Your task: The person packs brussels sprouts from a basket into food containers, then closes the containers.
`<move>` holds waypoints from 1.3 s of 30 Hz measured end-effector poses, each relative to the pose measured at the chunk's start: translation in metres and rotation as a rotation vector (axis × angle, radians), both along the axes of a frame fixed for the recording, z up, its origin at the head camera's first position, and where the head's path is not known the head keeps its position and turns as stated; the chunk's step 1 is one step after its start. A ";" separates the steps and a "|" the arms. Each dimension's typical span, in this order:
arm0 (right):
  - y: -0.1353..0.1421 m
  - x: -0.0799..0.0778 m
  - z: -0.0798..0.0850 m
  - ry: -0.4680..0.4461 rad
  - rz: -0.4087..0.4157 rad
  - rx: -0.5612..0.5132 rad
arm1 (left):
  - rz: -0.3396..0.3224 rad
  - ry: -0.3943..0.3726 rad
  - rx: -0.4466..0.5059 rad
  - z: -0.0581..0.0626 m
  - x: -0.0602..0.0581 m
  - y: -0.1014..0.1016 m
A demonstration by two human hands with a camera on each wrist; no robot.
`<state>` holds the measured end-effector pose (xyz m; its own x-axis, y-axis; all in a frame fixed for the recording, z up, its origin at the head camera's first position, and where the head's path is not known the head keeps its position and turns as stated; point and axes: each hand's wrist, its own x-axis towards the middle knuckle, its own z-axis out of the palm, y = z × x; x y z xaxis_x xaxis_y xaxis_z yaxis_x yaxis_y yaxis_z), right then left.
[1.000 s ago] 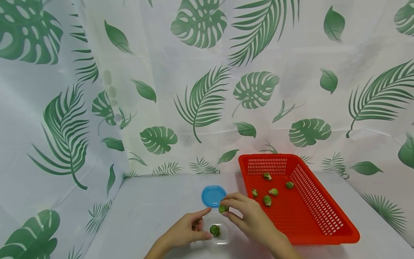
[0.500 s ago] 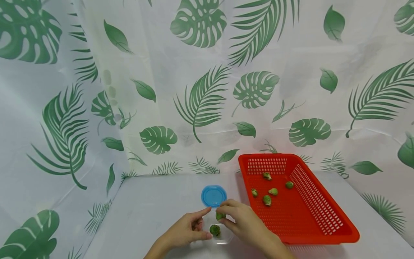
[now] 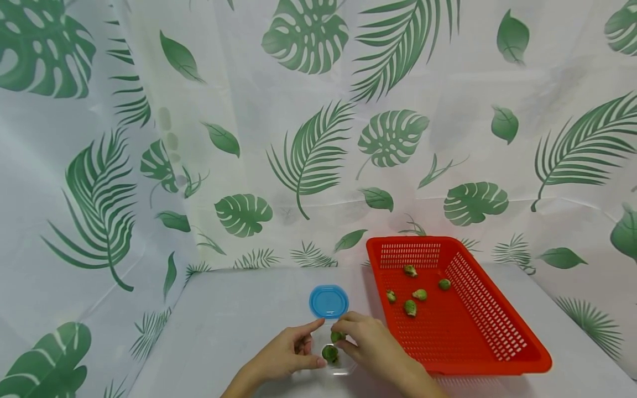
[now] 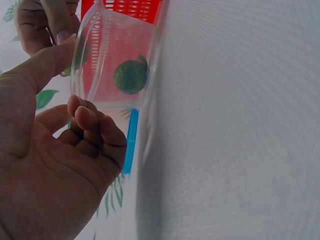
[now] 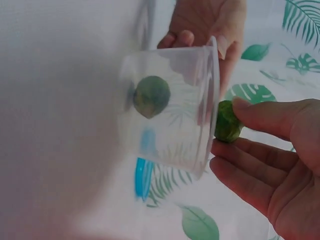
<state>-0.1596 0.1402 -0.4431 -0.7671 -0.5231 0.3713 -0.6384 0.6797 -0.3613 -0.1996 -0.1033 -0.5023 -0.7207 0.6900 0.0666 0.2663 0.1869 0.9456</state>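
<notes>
Right-hand grip point(image 3: 373, 342): 1 sprout point(image 5: 228, 123) | clear tub point(image 5: 182, 142): 1 | red basket point(image 3: 463, 326): 5

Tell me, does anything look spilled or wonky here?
Nothing looks odd. The clear tub stands upright with one sprout inside, the right hand holds another sprout by its rim, the blue lid lies on the table, and five more sprouts sit in the red basket. I see no spill.
</notes>
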 end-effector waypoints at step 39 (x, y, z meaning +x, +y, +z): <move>-0.011 -0.001 -0.017 0.059 -0.083 0.151 | -0.003 -0.023 0.007 -0.001 -0.001 -0.001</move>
<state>-0.1611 0.1287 -0.4604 -0.7892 -0.5121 0.3391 -0.5948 0.7749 -0.2140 -0.2004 -0.1042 -0.5030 -0.7201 0.6917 0.0551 0.2454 0.1796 0.9526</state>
